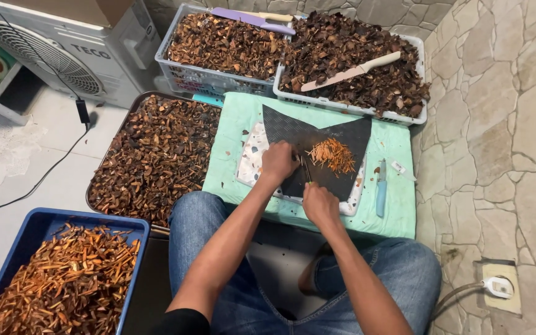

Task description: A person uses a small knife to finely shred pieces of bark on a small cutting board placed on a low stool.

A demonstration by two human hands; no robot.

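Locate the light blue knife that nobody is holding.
In the head view, the light blue knife lies on the green cloth, just right of the cutting board and of the right hand.

Two white baskets (175, 37) (420, 115) of dark husk pieces, one brown tray (133, 111), one blue bin (38, 220) of orange slivers. Four knives: purple (252, 20), cream (352, 71), light blue (381, 189), one in hand (306, 169). One dark cutting mat (293, 130), one green cloth (398, 211), two hands (278, 162) (319, 205).
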